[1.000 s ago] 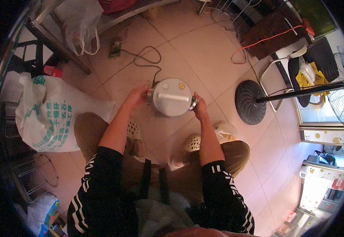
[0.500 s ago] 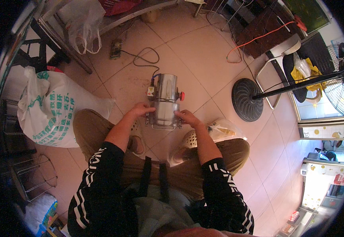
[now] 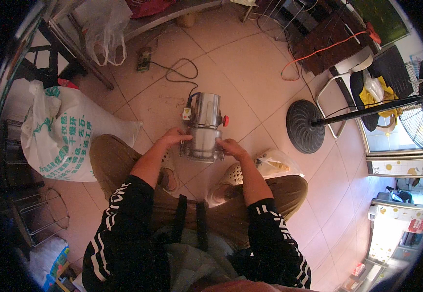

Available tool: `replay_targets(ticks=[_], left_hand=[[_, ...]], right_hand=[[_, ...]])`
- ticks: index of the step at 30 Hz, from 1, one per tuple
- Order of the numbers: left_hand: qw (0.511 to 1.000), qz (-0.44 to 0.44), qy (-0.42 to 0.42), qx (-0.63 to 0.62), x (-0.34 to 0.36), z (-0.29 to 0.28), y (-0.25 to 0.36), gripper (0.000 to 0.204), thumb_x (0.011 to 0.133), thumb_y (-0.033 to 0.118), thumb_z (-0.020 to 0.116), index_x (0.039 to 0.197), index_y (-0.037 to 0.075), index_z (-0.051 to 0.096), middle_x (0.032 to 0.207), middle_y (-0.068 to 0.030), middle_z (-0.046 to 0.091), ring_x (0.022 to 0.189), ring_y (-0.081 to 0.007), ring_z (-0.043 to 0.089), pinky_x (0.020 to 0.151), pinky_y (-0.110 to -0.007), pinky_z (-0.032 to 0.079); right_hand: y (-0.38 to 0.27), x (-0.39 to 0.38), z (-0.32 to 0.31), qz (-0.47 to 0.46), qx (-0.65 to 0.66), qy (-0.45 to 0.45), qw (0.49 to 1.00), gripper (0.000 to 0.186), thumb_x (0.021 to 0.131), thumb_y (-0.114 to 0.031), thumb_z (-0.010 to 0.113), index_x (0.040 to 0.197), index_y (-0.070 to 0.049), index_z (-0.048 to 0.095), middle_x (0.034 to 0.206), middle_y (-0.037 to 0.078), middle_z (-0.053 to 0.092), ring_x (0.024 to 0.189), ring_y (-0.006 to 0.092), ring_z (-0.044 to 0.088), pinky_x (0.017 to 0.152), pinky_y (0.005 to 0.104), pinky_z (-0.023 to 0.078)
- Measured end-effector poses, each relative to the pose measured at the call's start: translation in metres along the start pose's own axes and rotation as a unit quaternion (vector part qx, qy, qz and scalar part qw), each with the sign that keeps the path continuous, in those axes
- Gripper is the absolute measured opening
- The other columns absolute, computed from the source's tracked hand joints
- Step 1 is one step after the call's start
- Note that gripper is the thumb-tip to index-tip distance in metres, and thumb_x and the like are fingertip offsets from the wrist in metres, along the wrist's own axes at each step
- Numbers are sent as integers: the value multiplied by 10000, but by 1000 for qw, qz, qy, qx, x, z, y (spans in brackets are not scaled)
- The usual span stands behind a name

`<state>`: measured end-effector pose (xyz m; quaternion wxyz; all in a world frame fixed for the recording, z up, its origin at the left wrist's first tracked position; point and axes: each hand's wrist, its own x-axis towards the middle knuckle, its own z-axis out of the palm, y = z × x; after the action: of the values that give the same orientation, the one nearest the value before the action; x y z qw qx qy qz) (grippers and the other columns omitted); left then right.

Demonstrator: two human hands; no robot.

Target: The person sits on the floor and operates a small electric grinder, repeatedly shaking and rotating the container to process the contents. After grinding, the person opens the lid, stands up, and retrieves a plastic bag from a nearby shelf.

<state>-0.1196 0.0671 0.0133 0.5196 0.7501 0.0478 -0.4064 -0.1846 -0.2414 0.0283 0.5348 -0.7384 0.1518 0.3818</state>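
Observation:
A shiny stainless steel grinder (image 3: 205, 140), a cylinder with a wider section on the near side, is on the tiled floor in front of me, between my feet. On its right side is a red knob (image 3: 225, 120); on its left sits a small switch box (image 3: 186, 114) with a dark power cord (image 3: 176, 79). My left hand (image 3: 176, 136) grips the wider section from the left, fingers against the metal. From the right, my right hand (image 3: 231, 147) holds the same section near a side clasp. The undersides of both hands are hidden.
A power strip (image 3: 144, 59) lies beyond the grinder. To my left stands a full white sack (image 3: 70, 131) with green print. A clear bag (image 3: 273, 163) rests by my right shoe. Farther right are a fan's round black base (image 3: 305, 126) and an orange cord (image 3: 318, 48).
The grinder has tipped slightly in my hands; the wire handle at its near end no longer shows clearly. Both hands keep their hold, and the view has shifted a little.

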Motion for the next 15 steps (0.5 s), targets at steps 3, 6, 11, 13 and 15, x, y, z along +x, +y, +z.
replay_targets(ticks=[3,6,11,13,15], left_hand=[[1000,-22,6,-7,-7,-3,13,498,720,462,784,928,28,658,859,-69,602,767,-170,566,633,-320,480],[998,-28,-30,-54,-6,-16,25,468,779,470,722,993,58,664,885,-65,610,775,-171,569,654,-309,476],[969,26,18,-245,9,-34,34,387,864,396,639,1108,96,626,958,-53,626,799,-177,581,685,-302,475],[951,46,-15,-306,15,-42,34,306,908,329,580,1095,92,630,981,-44,623,810,-168,586,690,-291,477],[910,80,-23,-405,27,-41,39,282,939,274,526,1101,60,614,984,-63,621,826,-176,598,727,-310,495]], right_hand=[[-7,-6,-13,35,57,-1,998,828,806,-685,563,1149,69,571,920,154,637,786,217,608,754,343,513],[-23,-15,-30,-45,-5,-6,999,816,826,-693,526,1117,68,580,854,143,630,738,220,609,725,349,515],[-68,-29,-47,-37,24,95,995,692,890,-588,518,1042,83,589,758,86,588,713,202,604,633,322,503],[-76,-28,-43,-65,227,103,966,536,913,-497,540,957,31,619,752,49,574,680,168,579,638,330,524],[-82,-15,-46,-79,304,120,942,469,928,-459,535,925,0,630,759,43,583,663,158,581,634,343,543]])
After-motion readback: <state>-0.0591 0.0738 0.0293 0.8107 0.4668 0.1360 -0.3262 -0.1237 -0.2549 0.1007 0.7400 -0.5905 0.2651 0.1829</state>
